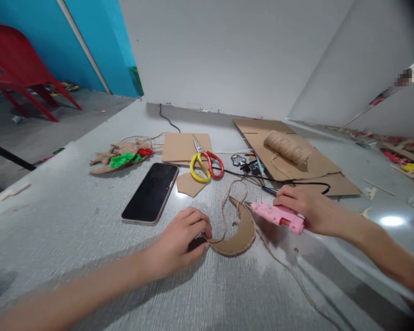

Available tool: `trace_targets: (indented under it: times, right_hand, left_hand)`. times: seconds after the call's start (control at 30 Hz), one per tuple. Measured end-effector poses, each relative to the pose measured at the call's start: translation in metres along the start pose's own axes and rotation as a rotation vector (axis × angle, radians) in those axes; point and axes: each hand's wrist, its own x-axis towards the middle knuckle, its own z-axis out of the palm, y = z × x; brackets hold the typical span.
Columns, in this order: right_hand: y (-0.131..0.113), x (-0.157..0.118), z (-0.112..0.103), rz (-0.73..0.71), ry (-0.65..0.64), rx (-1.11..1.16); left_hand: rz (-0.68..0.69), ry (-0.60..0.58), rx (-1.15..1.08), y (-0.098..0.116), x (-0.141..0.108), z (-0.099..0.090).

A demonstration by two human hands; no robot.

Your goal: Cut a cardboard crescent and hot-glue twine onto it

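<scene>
A crescent-shaped cardboard piece (239,236) lies on the grey table, with twine (224,207) along its edge and looped above it. My left hand (184,239) pinches the crescent's left tip between thumb and fingers. In my right hand (295,204) is a pink glue gun (278,216), its nozzle close to the crescent's upper tip. From the crescent's right side a strand of twine trails toward the front edge.
A black phone (151,193) lies left of centre. Behind the crescent are scissors (202,165), a cardboard offcut (190,185) and a cardboard square (181,145). Cardboard sheets (317,170) hold a twine roll (286,147). A decorated piece (122,158) sits left; a black cable (234,174) crosses behind.
</scene>
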Motion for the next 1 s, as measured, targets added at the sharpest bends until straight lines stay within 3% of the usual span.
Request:
trace_targets:
  times: [0.2,0.37,0.53,0.6,0.77,0.87,1.0]
  right_hand:
    - [0.027,-0.024,0.047,0.044,-0.023,-0.142]
    - [0.026,-0.022,0.045,0.017,-0.012,-0.416]
    - [-0.004,0.012,0.013,0.019,-0.01,-0.333]
    - [-0.023,0.035,0.006,-0.089,0.014,-0.195]
    - [-0.065,0.082,0.023,-0.387,0.061,0.089]
    - [-0.078,0.09,0.036,-0.422,0.014,0.1]
    - [-0.083,0.088,0.037,-0.407,-0.012,0.073]
  left_hand:
    - [0.005,-0.008,-0.005,0.001,0.0,-0.002]
    - [0.012,-0.006,-0.014,0.0,0.0,-0.002]
    - [0.013,-0.026,-0.014,0.0,0.001,-0.003]
    - [0.01,-0.033,-0.011,0.0,0.0,-0.003]
    - [0.034,0.01,-0.023,-0.003,-0.001,-0.002]
    - [0.037,0.018,-0.034,-0.005,-0.001,-0.001]
    - [0.037,0.015,-0.033,-0.006,-0.001,0.0]
